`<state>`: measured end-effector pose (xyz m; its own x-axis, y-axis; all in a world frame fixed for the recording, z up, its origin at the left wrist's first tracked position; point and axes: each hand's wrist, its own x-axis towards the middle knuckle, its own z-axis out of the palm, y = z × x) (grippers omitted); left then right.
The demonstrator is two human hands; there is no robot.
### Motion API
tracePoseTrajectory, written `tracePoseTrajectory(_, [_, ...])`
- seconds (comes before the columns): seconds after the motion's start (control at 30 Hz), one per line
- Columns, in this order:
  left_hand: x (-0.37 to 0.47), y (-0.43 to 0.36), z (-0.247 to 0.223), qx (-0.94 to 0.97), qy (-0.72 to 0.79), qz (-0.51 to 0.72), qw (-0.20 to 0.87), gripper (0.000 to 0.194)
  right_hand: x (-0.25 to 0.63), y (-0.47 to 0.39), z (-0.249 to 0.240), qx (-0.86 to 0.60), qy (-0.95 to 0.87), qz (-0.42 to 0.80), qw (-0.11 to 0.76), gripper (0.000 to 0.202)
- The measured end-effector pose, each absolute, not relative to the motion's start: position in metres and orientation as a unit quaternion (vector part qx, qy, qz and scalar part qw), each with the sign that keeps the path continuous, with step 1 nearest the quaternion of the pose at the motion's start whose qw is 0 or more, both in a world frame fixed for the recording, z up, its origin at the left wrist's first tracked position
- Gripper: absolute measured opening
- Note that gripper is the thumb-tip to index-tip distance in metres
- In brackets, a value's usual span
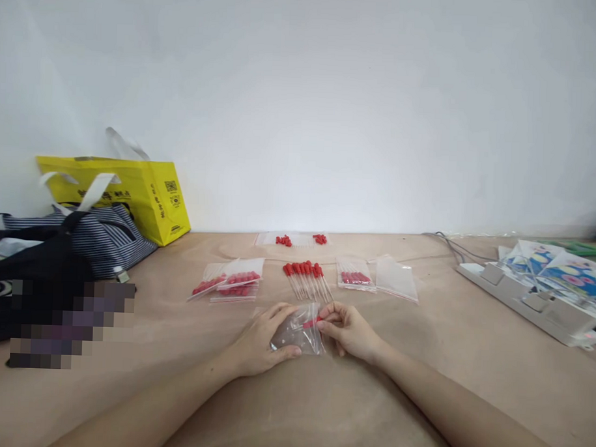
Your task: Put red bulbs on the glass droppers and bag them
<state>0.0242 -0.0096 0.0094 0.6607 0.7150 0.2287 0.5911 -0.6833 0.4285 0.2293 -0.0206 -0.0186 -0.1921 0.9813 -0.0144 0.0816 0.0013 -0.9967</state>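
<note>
My left hand (260,345) holds a small clear zip bag (290,327) low over the table, its thumb and fingers closed at the bag's left side. At the bag's right end, my right hand (351,331) pinches a red-tipped stick (311,322); the red end lies at or inside the bag, I cannot tell which, and the fingers hide the rest. Just beyond both hands, several loose red-tipped sticks (306,279) lie in a fan, red ends away from me. Filled zip bags (240,280) overlap to their left. Another filled bag (355,275) lies to the right, beside a flat empty-looking bag (396,279).
Near the wall lies a clear bag (300,239) with red pieces on it or in it. At left stand a yellow shopping bag (164,206), a striped bag (124,240) and a black bag (66,267). A power strip (525,300) with cables and printed packets (572,275) occupy the right.
</note>
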Motion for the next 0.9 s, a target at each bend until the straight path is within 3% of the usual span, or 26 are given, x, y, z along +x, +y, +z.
tracePoseTrajectory(0.3, [-0.003, -0.014, 0.003, 0.894, 0.369, 0.201, 0.155, 0.042, 0.230, -0.015, -0.024, -0.488, -0.619, 0.460, 0.407, 0.014])
tracePoseTrajectory(0.47, [-0.008, -0.014, 0.002, 0.882, 0.396, 0.185, 0.177, 0.042, 0.233, -0.018, -0.017, -0.425, -0.725, 0.380, 0.387, 0.015])
tracePoseTrajectory(0.57, [-0.006, -0.013, 0.002, 0.877, 0.402, 0.189, 0.183, 0.042, 0.241, -0.004, -0.013, -0.465, -0.712, 0.388, 0.356, 0.015])
tracePoseTrajectory(0.8, [-0.010, -0.010, -0.001, 0.881, 0.387, 0.184, 0.199, 0.044, 0.249, 0.075, -0.005, -0.619, -0.574, 0.242, 0.479, 0.002])
tracePoseTrajectory(0.9, [-0.009, -0.012, 0.001, 0.883, 0.386, 0.179, 0.198, 0.043, 0.238, 0.099, -0.007, -0.649, -0.531, 0.219, 0.499, 0.009])
